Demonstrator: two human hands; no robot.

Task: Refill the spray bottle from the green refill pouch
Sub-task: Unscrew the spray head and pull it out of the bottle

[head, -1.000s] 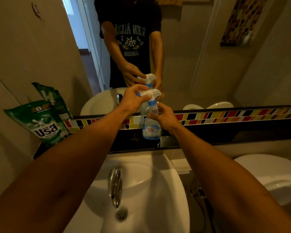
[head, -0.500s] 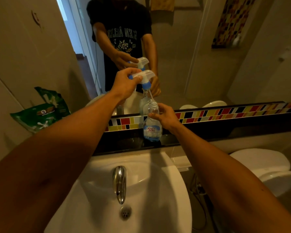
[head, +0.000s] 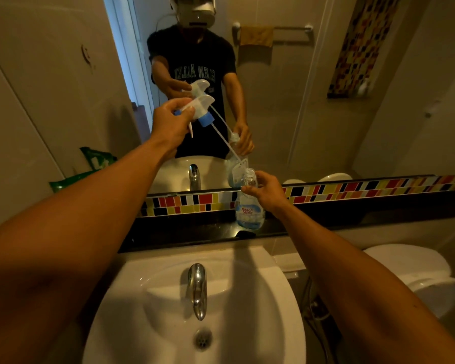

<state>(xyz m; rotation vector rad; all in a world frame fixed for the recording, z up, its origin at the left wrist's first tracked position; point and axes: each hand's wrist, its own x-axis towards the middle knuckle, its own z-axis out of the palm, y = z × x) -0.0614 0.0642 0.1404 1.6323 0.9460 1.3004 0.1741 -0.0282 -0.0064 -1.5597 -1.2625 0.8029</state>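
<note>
Up by the mirror (head: 286,101), the left hand (head: 170,124) is gripping the sprayer (head: 199,107), fingers wrapped around its white head, holding it tilted well above the bottle (head: 248,206). Its dip tube (head: 225,140) is slanting down to the right, the lower end sitting just beside the bottle's open neck (whether it is still inside, I cannot tell). The right hand (head: 267,191) is clasping the bottle near the neck; the bottle is standing upright on the dark ledge (head: 352,214) behind the sink (head: 260,298), holding a little bluish liquid. The green pouch (head: 90,169) is leaning against the left wall, partly hidden behind the left forearm, well apart from the bottle.
</note>
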